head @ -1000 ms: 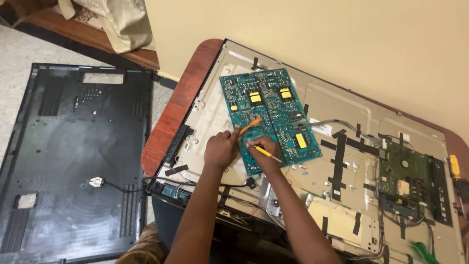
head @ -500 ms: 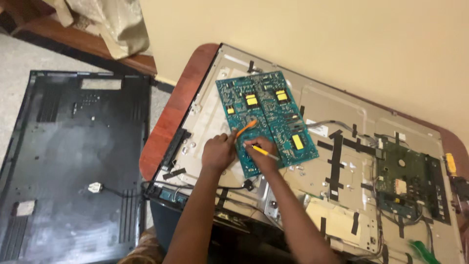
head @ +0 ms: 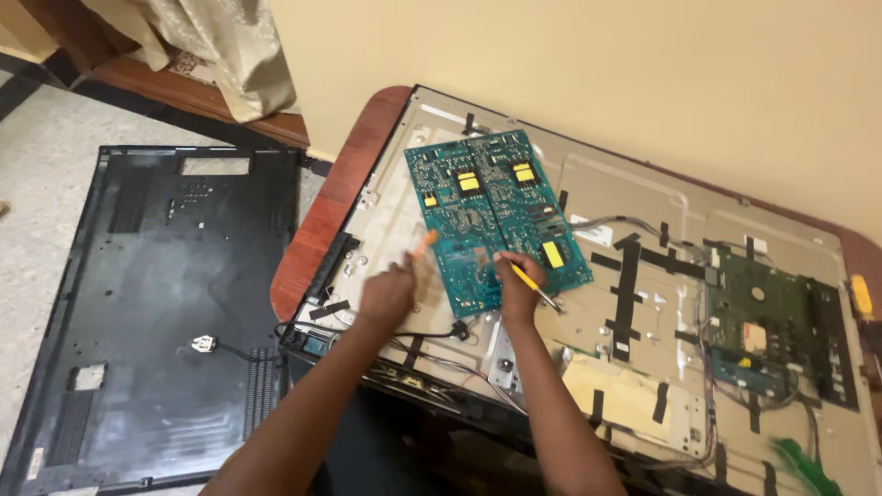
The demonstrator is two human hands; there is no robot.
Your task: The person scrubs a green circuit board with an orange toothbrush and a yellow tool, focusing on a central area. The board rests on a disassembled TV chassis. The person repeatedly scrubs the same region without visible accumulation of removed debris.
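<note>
Circuit board (head: pixel 496 216) — teal-green, rectangular, dense with small solder points, with three yellow blocks and a faint seam down its middle. It lies flat on the opened metal back of a television (head: pixel 634 276), toward the panel's left half, on a reddish-brown table (head: pixel 322 230). Long axis runs from the upper left, near the wall, down to the right toward the person; the near short edge sits between the two hands.

Left hand (head: pixel 386 296) closed round an orange-handled tool (head: pixel 423 243), its tip pointing up and right toward the board's left edge — whether it touches the board is unclear. Right hand (head: pixel 516 287) rests at the board's near edge, fingers pinched on a yellow-handled screwdriver (head: pixel 535 287), which slants down and right off the board's corner.

Second green board (head: pixel 763 321) sits well apart on the panel's right side, strips of black tape (head: pixel 629 285) between. Black plastic back cover (head: pixel 156 303) lies on the floor, left of the table.
</note>
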